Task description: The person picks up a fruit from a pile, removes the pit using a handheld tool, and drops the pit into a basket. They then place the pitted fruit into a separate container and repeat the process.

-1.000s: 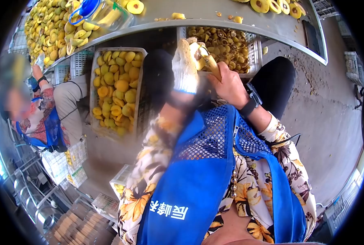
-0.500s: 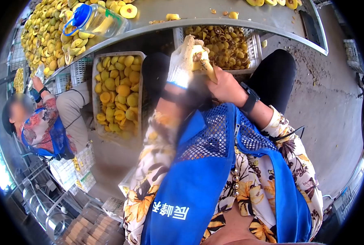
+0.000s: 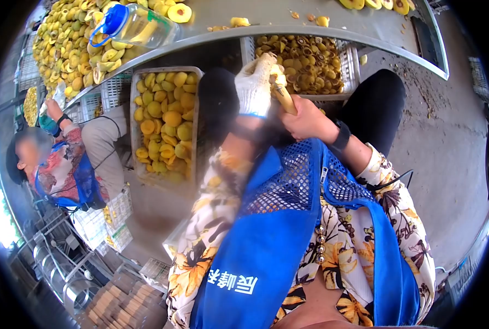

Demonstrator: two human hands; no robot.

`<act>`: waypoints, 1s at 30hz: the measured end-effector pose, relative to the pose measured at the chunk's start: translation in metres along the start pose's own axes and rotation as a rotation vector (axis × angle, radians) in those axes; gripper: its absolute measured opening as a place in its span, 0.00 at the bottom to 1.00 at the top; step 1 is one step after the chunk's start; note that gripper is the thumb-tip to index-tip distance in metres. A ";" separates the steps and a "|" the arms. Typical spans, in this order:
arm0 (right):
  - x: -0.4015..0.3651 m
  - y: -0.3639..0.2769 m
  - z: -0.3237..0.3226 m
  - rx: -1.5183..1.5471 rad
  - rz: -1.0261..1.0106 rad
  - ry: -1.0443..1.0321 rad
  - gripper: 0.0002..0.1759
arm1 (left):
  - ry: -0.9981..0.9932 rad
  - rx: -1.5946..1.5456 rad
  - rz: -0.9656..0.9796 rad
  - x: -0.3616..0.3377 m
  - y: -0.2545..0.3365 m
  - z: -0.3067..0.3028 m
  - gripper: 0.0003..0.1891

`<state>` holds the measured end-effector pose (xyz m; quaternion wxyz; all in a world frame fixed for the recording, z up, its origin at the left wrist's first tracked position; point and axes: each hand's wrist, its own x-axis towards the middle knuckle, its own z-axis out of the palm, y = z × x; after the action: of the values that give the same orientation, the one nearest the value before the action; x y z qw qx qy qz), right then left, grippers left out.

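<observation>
In a white knitted glove, my left hand [image 3: 254, 90] is closed around a yellow fruit piece [image 3: 277, 72], mostly hidden by the fingers. My bare right hand [image 3: 307, 118] grips the wooden handle of a tool [image 3: 284, 100]. The tool's tip meets the fruit, and its working end cannot be made out. Both hands are close together above my lap. Just beyond them, under the table edge, a white crate [image 3: 356, 64] holds hollowed and cut fruit pieces.
Left of my legs stands a crate [image 3: 199, 129] of yellow fruit halves. On the metal table [image 3: 211, 24] lie a fruit heap [image 3: 63, 52], a blue-capped clear bottle [image 3: 140, 24] and several fruit halves. A co-worker [image 3: 71, 159] sits at the left.
The view has shifted slightly, so the surroundings appear farther right. My gloved hand has turned a little around the fruit, and the tool stays against it.
</observation>
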<state>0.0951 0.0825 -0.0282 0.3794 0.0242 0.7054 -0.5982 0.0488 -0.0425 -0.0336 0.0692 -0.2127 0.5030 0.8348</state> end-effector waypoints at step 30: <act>0.029 0.033 -0.029 -0.486 -0.415 0.302 0.18 | 0.128 2.336 1.230 0.175 0.149 -0.049 0.09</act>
<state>0.0763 0.1044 -0.0720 0.1359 -0.1227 0.8650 -0.4671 -0.1438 -0.1749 -0.0068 -0.2009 0.1944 0.9383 -0.2036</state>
